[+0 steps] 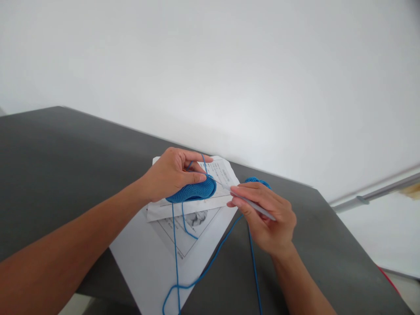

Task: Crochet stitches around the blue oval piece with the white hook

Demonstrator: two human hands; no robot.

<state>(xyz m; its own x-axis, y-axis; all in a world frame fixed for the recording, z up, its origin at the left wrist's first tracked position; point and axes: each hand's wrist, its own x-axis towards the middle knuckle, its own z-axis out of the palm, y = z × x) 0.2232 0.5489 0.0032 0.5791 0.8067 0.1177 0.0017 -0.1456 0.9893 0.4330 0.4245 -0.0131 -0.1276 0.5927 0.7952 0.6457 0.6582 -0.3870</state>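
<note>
Blue crochet piece, its body bent in a curve, is held in the left hand over printed sheets at mid-counter; whether its underside touches paper cannot be told. The left grip is a narrow pinch, thumb and fingers closed on the piece's far edge, seemingly to steady the stitches. Above, the index finger points right with blue yarn laid across it, a hold that likely governs tension. Below, one strand drops toward the near side, while a shorter one ends beside a printed picture (the text is too small to read). The sheets lie directly beneath the work, perhaps for quick reference.

Just right of the piece, the thin tip of a pale-handled hook reaches the edge beside the left thumb. The right hand holds that handle like a pen, presumably for fine control. Beyond it, on the far side, sits a partly hidden bundle of yarn, apparently kept within easy reach. Strands run from around that hand to the near side, one curving loosely, which may spare the work any tug.
</note>
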